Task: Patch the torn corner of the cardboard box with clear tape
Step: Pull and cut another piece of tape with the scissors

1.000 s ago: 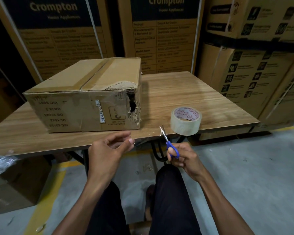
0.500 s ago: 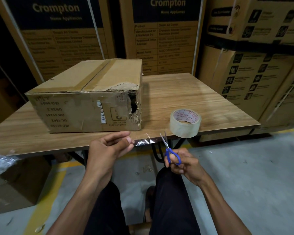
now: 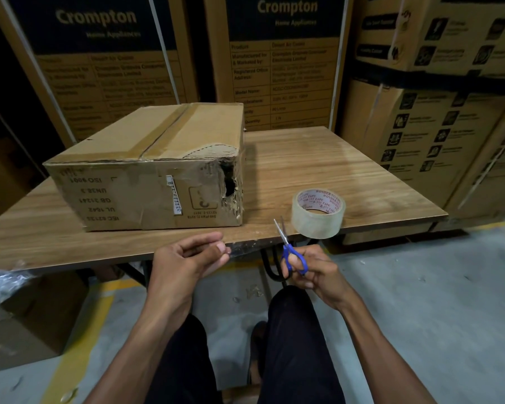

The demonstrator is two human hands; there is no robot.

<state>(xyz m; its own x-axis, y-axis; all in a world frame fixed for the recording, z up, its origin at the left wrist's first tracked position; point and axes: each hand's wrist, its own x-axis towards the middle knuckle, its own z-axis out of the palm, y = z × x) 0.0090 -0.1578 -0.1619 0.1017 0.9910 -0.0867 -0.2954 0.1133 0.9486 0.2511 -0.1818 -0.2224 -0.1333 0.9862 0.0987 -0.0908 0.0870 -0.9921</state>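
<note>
Crumpled plastic wrap [image 3: 3,282] lies at the far left. On the wooden table [image 3: 318,158] sits the cardboard box [image 3: 146,170], its near-right torn corner [image 3: 230,185] gaping. The left hand [image 3: 187,258] pinches a clear tape strip [image 3: 239,248]; the right hand [image 3: 312,272] grips blue scissors [image 3: 289,249]. The tape roll [image 3: 318,212] rests near the table's edge; stacked cartons [image 3: 438,118] stand right.

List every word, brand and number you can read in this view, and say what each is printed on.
"Crompton", "Home Appliances": tall carton at left.
"Crompton", "Home Appliances", "Product", "Model Name": tall carton at centre; its finer table print is blurred.
"ISO 9001", "UN38.3", "GB 31241", "UL 1642", "IEC 62133", printed upside down: cardboard box.
"WONDER": inner ring of the tape roll.
Cartons at right: icons and text too blurred to read.
</note>
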